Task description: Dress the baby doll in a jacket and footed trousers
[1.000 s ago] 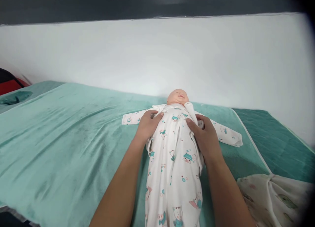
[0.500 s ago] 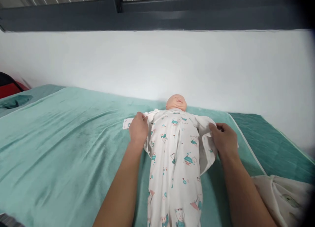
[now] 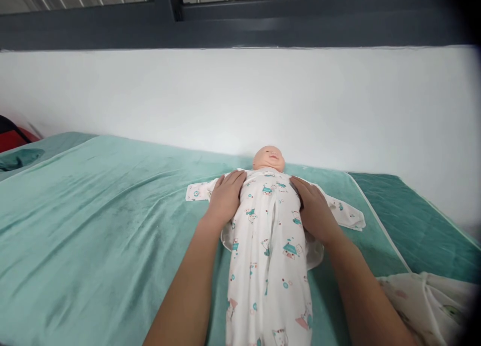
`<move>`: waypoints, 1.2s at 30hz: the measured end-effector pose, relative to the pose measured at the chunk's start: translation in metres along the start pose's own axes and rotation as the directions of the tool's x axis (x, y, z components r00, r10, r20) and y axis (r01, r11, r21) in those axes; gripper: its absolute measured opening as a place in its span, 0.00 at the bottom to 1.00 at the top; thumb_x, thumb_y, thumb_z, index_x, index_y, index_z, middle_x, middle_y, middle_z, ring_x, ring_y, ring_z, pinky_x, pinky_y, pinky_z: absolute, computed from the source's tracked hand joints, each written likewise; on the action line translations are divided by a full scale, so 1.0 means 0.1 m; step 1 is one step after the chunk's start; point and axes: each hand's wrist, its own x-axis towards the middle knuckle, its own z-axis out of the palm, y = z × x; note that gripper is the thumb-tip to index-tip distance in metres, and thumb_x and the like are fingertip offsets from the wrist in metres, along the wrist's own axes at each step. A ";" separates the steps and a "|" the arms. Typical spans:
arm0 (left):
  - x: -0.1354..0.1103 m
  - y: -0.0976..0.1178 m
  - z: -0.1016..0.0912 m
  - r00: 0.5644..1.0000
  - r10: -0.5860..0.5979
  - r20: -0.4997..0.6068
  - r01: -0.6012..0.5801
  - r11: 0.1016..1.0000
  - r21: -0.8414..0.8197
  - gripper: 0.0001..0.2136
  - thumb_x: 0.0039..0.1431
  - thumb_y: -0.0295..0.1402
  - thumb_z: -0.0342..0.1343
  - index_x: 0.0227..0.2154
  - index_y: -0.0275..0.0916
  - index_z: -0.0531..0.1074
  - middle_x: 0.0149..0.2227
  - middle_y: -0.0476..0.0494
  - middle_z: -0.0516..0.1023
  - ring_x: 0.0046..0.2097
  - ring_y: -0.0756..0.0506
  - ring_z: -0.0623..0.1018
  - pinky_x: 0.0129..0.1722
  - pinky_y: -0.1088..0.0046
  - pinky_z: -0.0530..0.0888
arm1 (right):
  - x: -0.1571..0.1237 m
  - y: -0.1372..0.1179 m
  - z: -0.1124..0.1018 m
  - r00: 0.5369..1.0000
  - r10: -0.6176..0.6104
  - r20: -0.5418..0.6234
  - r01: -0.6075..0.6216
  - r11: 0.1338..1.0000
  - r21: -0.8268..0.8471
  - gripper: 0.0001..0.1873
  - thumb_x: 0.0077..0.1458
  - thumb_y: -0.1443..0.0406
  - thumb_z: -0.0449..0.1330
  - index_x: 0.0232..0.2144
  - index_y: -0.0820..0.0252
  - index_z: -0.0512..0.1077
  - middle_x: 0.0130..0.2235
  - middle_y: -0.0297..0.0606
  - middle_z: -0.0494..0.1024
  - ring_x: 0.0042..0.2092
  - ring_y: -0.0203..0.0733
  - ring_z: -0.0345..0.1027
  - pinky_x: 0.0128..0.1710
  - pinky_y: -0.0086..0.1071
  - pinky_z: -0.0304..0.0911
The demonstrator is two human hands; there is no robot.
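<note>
A baby doll (image 3: 269, 158) lies on its back on the bed, its head toward the wall. White printed baby clothes (image 3: 267, 246) with teal houses and small animals cover its body. My left hand (image 3: 227, 193) rests flat, fingers stretched, on the doll's shoulder at the left side. On the opposite side my right hand (image 3: 313, 206) lies against the shoulder and chest, its fingers extended. The left sleeve (image 3: 197, 191) and the right sleeve (image 3: 347, 216) reach outward past my hands. Part of the cloth beneath each hand is hidden.
A teal sheet (image 3: 112, 226) with wrinkles covers the bed, and a darker teal cover (image 3: 421, 216) shows at the right. Folded white printed cloth (image 3: 436, 301) lies at the lower right. The white wall (image 3: 169, 95) stands behind the doll. A red and black item (image 3: 13, 134) sits far left.
Both hands have let go of the garment's sides and moved inward onto the doll's shoulders. The sleeves now lie spread outward, the right one more fully visible.
</note>
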 end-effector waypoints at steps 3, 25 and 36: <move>0.06 -0.03 0.02 0.998 -0.067 0.016 0.066 0.995 0.074 0.27 0.62 0.22 0.41 0.63 0.47 0.60 0.65 0.48 0.65 0.66 0.44 0.63 0.66 0.56 0.55 | 0.09 0.05 0.00 0.994 0.051 0.099 -0.033 0.984 -0.175 0.32 0.57 0.73 0.46 0.64 0.54 0.55 0.66 0.42 0.63 0.66 0.50 0.54 0.65 0.54 0.47; 0.09 -0.27 -0.05 0.922 -0.347 -0.173 0.342 0.938 -0.059 0.19 0.59 0.30 0.50 0.53 0.44 0.71 0.52 0.45 0.79 0.53 0.41 0.76 0.54 0.64 0.69 | 0.63 -0.84 -0.28 0.948 -0.221 0.230 0.168 0.959 0.230 0.18 0.63 0.64 0.50 0.54 0.53 0.67 0.57 0.38 0.72 0.58 0.45 0.64 0.56 0.37 0.60; 0.14 -0.43 0.00 0.851 -0.502 -0.157 0.501 0.864 -0.044 0.14 0.62 0.33 0.50 0.49 0.47 0.73 0.47 0.45 0.82 0.48 0.39 0.79 0.48 0.63 0.70 | 1.38 -1.35 0.26 0.686 -0.154 0.711 0.325 0.939 -0.110 0.13 0.55 0.69 0.56 0.43 0.62 0.73 0.45 0.48 0.76 0.37 0.47 0.73 0.29 0.34 0.60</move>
